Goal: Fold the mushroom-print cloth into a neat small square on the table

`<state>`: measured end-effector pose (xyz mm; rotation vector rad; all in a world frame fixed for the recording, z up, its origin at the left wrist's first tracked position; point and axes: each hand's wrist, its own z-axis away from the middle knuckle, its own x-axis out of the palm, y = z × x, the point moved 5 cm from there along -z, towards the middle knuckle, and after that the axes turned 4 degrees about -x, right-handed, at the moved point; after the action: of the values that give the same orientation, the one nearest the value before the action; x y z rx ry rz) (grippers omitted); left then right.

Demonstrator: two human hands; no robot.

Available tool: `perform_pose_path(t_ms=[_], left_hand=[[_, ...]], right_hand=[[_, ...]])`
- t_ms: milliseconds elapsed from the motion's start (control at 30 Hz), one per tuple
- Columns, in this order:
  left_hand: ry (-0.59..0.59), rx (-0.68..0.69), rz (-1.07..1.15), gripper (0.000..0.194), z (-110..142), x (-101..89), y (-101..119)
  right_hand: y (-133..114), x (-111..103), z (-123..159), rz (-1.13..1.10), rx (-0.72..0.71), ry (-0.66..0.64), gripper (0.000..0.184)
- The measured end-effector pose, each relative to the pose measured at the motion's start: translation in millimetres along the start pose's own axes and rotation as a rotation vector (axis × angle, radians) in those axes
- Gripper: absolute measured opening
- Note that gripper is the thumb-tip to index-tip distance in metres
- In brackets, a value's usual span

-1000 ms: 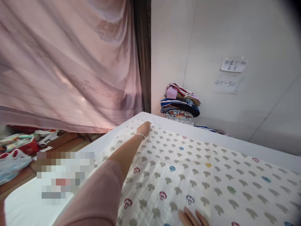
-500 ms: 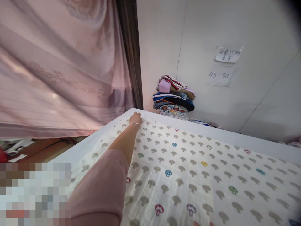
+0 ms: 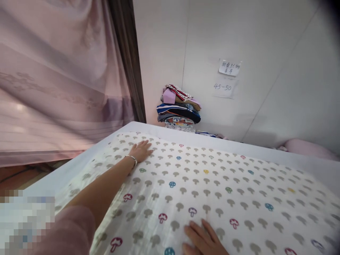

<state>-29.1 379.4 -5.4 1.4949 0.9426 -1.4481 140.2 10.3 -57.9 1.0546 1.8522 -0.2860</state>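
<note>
A white cloth printed with small mushrooms [image 3: 212, 184] lies spread over a white table [image 3: 164, 130]. My left hand [image 3: 141, 151] rests flat on the cloth near its far left corner, fingers stretched out, a thin bracelet on the wrist and a pink sleeve on the arm. My right hand [image 3: 203, 238] lies flat on the cloth at the near edge, fingers spread; only part of it shows at the bottom of the view.
A stack of folded clothes [image 3: 179, 108] stands against the white wall behind the table. Two paper notes [image 3: 227, 78] hang on the wall. A pink curtain [image 3: 61, 81] hangs at the left. A pink bundle [image 3: 308, 148] lies at the far right.
My left hand has drawn back from the cloth's far corner and now lies flat a little nearer. My right hand has come back into view, flat on the cloth. The view swung right.
</note>
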Motion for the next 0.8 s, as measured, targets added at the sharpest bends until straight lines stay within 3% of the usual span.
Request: perform_pose_path(t_ms=[100,167,300,367,433,600,800], left_hand=[[0.013,-0.001,0.004,0.051,11,-9.2,25],[0.052,0.108,-0.005,0.048,37,-13.5,58],[0.055,0.568,0.032,0.05,135,1.8,123],[0.02,0.721,0.073,0.056,183,14.9,134],[-0.003,0.702,0.095,0.058,209,24.9,129],[-0.024,0.542,0.115,0.059,212,30.7,108],[-0.085,0.467,0.103,0.062,210,29.7,117]], right_hand=[[3,-12,-7,-0.025,0.028,-0.073,0.021],[3,-18,-8,-0.104,0.041,-0.122,0.034],[7,-32,-8,-0.292,0.167,-0.21,0.058],[10,-39,-5,-0.325,0.28,-0.247,0.057],[12,-44,1,-0.321,0.397,-0.295,0.057],[-2,-53,34,-0.353,0.494,-0.438,0.058],[-16,-67,72,-0.283,0.533,-0.488,0.053]])
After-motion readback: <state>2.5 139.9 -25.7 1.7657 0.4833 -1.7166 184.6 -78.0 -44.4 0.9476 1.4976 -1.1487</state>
